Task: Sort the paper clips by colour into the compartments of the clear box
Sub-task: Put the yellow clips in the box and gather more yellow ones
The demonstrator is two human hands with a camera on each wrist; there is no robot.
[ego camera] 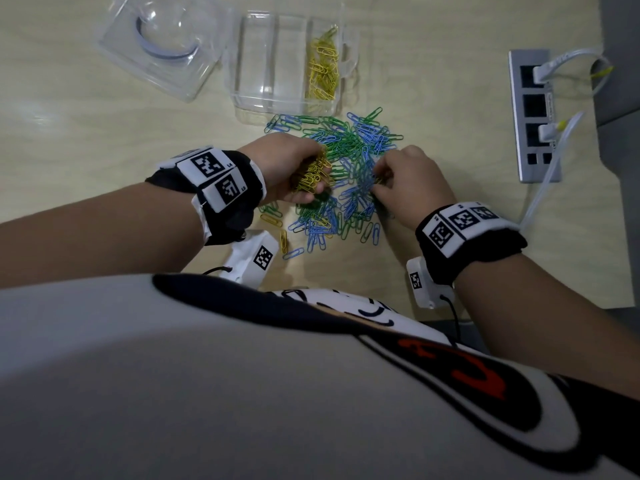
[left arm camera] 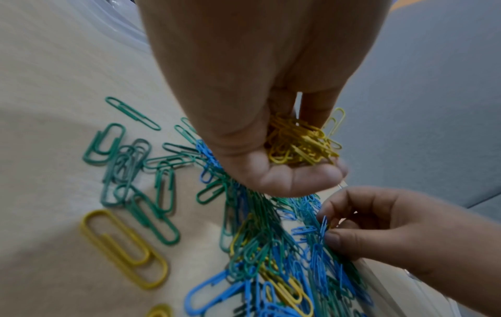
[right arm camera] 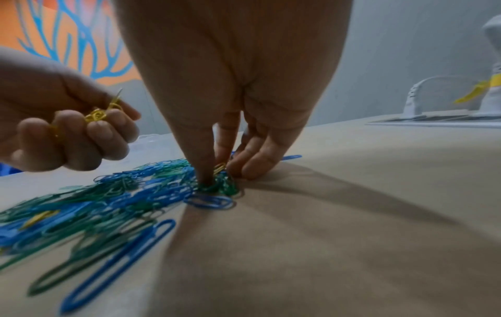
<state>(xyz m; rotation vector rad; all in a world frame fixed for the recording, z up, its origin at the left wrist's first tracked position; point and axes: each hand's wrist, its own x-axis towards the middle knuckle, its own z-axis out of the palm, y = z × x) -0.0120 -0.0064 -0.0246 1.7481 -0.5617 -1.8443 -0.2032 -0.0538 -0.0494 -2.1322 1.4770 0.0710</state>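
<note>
**Clips mid-sort: yellow bundle in left hand, right hand picking at the pile**

Left hand [ego camera: 289, 169] is hovering over the left part of the mixed pile [ego camera: 341, 174], fingers curled round a bundle of yellow clips [ego camera: 311, 174]; the left wrist view is showing the bundle [left arm camera: 300, 143] cupped between thumb and fingers, clips pointing every way, no common axis. Right hand [ego camera: 412, 185] is working at the right side of the pile, fingertips down among blue and green clips. In the right wrist view thumb and forefinger are closing on a single yellow clip [right arm camera: 220, 167] tilted up out of the heap, the other fingers resting on the table [right arm camera: 352, 193].

Pile is lying mid-table, between the two hands and just on the near side of the clear box [ego camera: 289, 64]; mostly blue and green, tangled, long axes in all directions. A few stray yellow clips [ego camera: 277, 225] are lying flat at the pile's near left edge, toward the table's near edge.

Box is standing beyond the pile toward the far edge, open. Its right compartment is holding sorted yellow clips [ego camera: 323, 67], heaped roughly along the compartment's length; the other compartments are showing no clips. Lid [ego camera: 159, 43] is lying just left of the box. Socket strip [ego camera: 533, 116] with white plugs and cables is sitting near the right edge, well apart from the pile.
</note>
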